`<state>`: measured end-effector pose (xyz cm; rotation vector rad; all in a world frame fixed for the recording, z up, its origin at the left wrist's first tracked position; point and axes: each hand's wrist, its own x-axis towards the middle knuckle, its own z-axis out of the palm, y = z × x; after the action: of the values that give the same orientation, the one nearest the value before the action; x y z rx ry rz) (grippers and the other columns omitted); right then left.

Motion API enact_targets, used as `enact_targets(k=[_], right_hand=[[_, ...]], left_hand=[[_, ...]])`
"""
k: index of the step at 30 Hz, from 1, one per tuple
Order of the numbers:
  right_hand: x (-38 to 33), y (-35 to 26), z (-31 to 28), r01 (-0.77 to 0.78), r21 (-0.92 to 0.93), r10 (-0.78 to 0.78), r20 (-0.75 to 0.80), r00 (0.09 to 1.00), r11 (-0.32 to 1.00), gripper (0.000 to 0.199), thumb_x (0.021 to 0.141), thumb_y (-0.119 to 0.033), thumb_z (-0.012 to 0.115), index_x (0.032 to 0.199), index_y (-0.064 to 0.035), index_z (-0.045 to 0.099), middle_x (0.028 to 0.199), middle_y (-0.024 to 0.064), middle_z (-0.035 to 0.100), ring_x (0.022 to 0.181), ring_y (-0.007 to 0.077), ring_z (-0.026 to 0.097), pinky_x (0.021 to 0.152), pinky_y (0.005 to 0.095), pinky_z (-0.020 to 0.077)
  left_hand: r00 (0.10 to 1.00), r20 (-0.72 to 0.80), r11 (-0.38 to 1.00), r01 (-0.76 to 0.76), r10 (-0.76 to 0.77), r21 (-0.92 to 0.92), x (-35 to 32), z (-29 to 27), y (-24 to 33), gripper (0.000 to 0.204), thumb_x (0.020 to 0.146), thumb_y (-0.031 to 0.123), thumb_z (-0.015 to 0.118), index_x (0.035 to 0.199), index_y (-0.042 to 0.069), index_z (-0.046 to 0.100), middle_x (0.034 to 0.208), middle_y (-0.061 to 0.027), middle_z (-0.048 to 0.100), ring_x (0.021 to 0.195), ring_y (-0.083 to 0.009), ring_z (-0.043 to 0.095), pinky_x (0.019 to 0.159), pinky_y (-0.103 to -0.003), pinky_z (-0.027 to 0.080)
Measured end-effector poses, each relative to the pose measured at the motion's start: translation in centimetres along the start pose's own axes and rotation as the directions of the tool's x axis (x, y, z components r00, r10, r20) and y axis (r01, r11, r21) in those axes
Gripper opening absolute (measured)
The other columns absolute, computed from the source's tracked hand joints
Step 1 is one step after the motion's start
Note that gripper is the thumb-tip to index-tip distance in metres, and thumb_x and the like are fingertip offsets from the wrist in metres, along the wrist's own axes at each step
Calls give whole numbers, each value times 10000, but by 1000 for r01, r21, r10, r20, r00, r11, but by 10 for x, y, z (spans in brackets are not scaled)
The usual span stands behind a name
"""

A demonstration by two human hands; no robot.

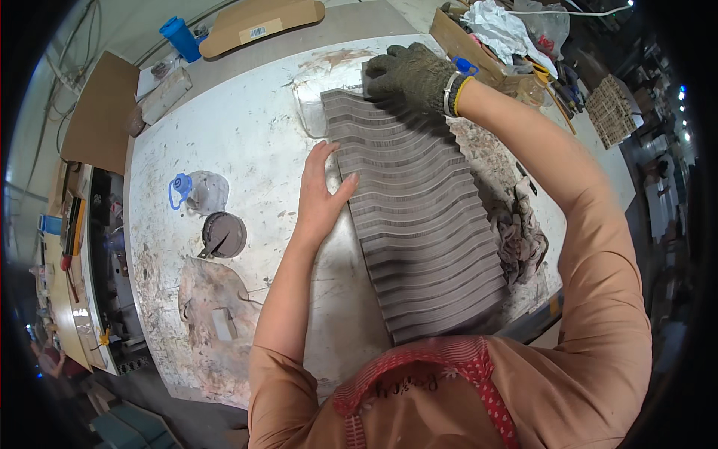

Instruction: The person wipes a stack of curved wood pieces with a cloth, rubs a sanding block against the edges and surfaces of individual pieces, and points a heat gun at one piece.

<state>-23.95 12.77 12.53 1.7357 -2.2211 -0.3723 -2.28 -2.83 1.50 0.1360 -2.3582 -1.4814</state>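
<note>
A long dark grey, wavy-ridged panel (419, 217) lies lengthwise on the white worktable. My left hand (323, 196) is bare, fingers apart, at the panel's left edge; its thumb and fingertips reach that edge. In a dark, stained work glove, my right hand (411, 78) is curled over the panel's far end. A narrow dark grey edge (365, 79) sticks out left of the glove; the rest is hidden under the fingers. Against the panel's right side rests a crumpled, stained cloth (523, 239).
Left of the panel, a clear bottle with a blue cap (206, 193) stands by a round dark tub (224, 235). A small pale block (224, 324) lies on a stained sheet (198, 292). A blue cup (179, 39) and cluttered cardboard box (471, 49) stand at the far side.
</note>
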Motion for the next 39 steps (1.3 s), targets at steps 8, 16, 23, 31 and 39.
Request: enact_targets(k=[8,16,23,31,39], right_hand=[[-20,8,10,-125,280,151,-72,986,952,326,797,-223,686,1122,-237,655,1298,66,545,1162,297,521,970,415,446],[-18,58,-34,-246,-324,342,283,896,914,358,747,-90,649,1049,-279,683,1218,8,577,1123,219,543,919,381,476],[-53,23,-26,-222,238,192,142,971,945,435,714,-119,730,1120,-250,647,1240,31,575,1175,239,532,959,409,453],[-91,20,-2,-103,193,143,-204,969,976,165,837,-230,654,997,-187,643,1145,45,600,1041,227,584,836,385,510],[-171,16,24,-456,523,571,-72,818,720,406,847,-298,610,1203,-104,602,1243,130,556,1154,311,523,977,405,437]], left_hand=[[1000,-1,999,-24,24,-24,-1,5,-4,579,809,244,664,1315,46,467,1405,-221,397,1337,-367,348,1107,-412,278],[999,-38,996,2,-6,-94,-2,11,-14,593,809,177,654,1337,20,433,1374,-187,433,1310,-326,384,1098,-397,290],[999,-17,997,39,-40,-60,-5,7,-7,594,825,187,633,1351,21,416,1372,-176,434,1306,-314,386,1099,-396,286],[996,-14,987,82,-84,-136,-6,9,-11,587,831,190,622,1357,29,416,1376,-174,430,1309,-309,382,1099,-394,280],[998,-14,994,57,-58,-93,-5,6,-7,592,825,198,639,1350,28,422,1376,-184,428,1306,-316,386,1091,-394,292]])
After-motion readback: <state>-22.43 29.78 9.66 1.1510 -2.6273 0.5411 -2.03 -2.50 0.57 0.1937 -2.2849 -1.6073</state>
